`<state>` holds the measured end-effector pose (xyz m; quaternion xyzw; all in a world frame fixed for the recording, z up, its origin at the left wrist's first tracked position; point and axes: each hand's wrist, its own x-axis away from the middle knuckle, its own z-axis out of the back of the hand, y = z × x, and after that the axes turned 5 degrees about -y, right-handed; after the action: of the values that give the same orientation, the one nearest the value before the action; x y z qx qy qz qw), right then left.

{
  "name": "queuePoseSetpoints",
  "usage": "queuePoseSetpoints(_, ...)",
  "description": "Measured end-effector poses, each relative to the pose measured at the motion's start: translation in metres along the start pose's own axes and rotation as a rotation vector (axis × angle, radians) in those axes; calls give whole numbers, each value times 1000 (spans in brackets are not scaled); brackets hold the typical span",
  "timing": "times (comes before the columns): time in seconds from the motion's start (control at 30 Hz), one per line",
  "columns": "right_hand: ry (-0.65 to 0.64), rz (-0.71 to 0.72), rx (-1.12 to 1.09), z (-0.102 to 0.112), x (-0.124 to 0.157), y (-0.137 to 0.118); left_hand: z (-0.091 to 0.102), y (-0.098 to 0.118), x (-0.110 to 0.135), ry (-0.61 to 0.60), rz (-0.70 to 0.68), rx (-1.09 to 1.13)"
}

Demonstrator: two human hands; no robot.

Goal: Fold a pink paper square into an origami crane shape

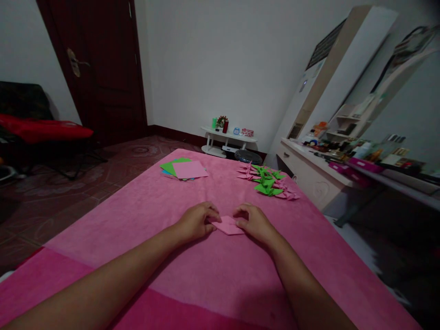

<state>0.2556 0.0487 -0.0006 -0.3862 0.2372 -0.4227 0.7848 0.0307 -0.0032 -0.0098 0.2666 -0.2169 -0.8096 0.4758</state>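
A small folded pink paper (227, 225) lies on the pink cloth (144, 215) in front of me. My left hand (196, 221) has its fingers curled and pressed on the paper's left edge. From the other side, my right hand (252, 222) pinches the right edge with bent fingers. Both forearms rest on the cloth.
A stack of flat sheets (184, 168), pink on top with green and blue under it, lies at the far left of the cloth. A heap of folded pink and green paper figures (267, 182) sits at the far right. A cluttered dresser (319, 176) stands right; a dark door (99, 68) stands behind.
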Motion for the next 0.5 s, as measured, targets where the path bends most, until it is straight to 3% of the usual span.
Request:
queuePoseSetpoints(0.13, -178, 117, 273, 2, 11, -16, 3, 7, 4, -46, -64, -126)
queuePoseSetpoints(0.23, -188, 172, 426, 1, 16, -22, 3, 6, 4, -40, -73, -130)
queuePoseSetpoints(0.37, -152, 202, 404, 1, 15, -25, 3, 3, 5, -12, -81, -93)
queuePoseSetpoints(0.5, -109, 197, 211, 1, 11, -27, 5, 2, 2, 8, -73, -28)
